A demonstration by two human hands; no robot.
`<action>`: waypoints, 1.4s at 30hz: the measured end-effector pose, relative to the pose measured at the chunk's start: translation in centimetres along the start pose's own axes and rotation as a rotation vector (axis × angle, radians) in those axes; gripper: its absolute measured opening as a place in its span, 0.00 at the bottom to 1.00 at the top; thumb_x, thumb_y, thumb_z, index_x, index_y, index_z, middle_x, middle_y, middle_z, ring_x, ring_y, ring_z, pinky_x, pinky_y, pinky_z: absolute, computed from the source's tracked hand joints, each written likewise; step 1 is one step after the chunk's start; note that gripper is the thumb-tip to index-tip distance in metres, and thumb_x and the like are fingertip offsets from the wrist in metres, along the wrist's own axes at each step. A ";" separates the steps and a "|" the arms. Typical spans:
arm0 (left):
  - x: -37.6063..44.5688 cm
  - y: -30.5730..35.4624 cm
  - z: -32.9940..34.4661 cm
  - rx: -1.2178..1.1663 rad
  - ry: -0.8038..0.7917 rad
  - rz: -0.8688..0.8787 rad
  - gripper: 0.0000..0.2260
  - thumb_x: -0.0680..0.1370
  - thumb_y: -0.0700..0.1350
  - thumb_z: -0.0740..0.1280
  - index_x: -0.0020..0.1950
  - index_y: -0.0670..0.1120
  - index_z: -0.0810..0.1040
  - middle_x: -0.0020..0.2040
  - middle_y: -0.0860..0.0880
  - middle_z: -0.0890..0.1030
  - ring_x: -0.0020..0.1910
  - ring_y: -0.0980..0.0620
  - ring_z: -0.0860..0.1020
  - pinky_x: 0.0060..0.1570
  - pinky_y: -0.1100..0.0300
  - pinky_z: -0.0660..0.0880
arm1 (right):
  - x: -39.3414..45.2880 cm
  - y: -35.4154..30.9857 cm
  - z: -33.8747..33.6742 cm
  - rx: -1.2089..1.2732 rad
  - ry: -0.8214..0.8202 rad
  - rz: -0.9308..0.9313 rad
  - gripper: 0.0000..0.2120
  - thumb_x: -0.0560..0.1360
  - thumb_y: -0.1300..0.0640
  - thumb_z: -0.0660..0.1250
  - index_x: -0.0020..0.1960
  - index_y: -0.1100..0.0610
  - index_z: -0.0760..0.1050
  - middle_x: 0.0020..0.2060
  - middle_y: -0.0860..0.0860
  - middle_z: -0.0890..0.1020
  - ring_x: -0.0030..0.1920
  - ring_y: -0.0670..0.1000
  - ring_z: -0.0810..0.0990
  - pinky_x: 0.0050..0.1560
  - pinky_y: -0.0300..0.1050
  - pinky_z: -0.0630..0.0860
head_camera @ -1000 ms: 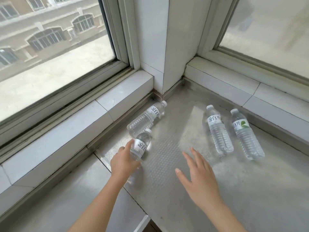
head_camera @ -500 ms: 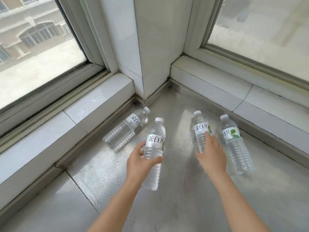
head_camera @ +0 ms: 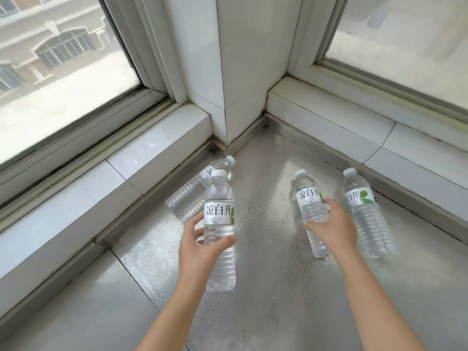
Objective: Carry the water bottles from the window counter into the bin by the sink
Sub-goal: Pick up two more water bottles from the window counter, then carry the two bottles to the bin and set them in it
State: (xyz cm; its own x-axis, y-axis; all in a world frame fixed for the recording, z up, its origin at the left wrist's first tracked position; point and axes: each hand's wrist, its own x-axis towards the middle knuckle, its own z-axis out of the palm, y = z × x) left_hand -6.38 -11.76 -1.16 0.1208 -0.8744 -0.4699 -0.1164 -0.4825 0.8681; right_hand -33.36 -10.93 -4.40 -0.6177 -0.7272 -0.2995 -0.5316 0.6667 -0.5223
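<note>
Left hand [head_camera: 200, 245]: grips an upright bottle [head_camera: 219, 231] above the worktop [head_camera: 278, 287].
Right hand [head_camera: 330, 224]: curled on the second bottle [head_camera: 312, 206] (lying flat).
Other bottles: one far left [head_camera: 188, 196], one far right [head_camera: 367, 216].

Both bare forearms reach up from the bottom edge of the frame. The left hand [head_camera: 200, 245], at lower centre, grips a bottle [head_camera: 219, 231] with its thumb wrapped across the front. The right hand [head_camera: 331, 228], centre-right, lies knuckles up, its fingers curled over a second bottle [head_camera: 311, 206].
</note>
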 end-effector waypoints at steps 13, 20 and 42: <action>-7.8 0.3 -9.6 -0.078 -0.043 0.164 0.32 0.63 0.39 0.82 0.62 0.59 0.74 0.52 0.53 0.82 0.43 0.55 0.84 0.45 0.55 0.80 | -18.5 -4.6 -0.4 0.597 -0.174 -0.113 0.39 0.56 0.63 0.81 0.65 0.52 0.73 0.52 0.49 0.81 0.48 0.50 0.83 0.50 0.51 0.80; -14.1 -0.8 -17.4 -0.110 0.017 0.296 0.33 0.62 0.40 0.83 0.62 0.59 0.73 0.52 0.54 0.82 0.40 0.59 0.84 0.47 0.53 0.82 | -29.8 -7.9 -1.1 0.700 -0.241 -0.332 0.32 0.54 0.60 0.78 0.54 0.39 0.74 0.47 0.45 0.83 0.46 0.45 0.83 0.43 0.41 0.78; -39.2 -9.1 -29.6 -0.112 0.763 0.585 0.38 0.60 0.41 0.84 0.60 0.68 0.70 0.53 0.60 0.81 0.48 0.65 0.81 0.44 0.73 0.76 | -49.9 -8.9 0.5 0.568 -0.917 -1.008 0.43 0.55 0.60 0.78 0.67 0.46 0.69 0.54 0.46 0.82 0.55 0.47 0.80 0.49 0.49 0.81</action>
State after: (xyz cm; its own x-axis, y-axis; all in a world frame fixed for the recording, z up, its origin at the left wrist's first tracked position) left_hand 19.16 28.44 14.12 0.6857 -0.6880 0.2378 -0.2717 0.0612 0.9604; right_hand 2.50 19.30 14.80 0.5556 -0.8259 0.0960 -0.0773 -0.1663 -0.9830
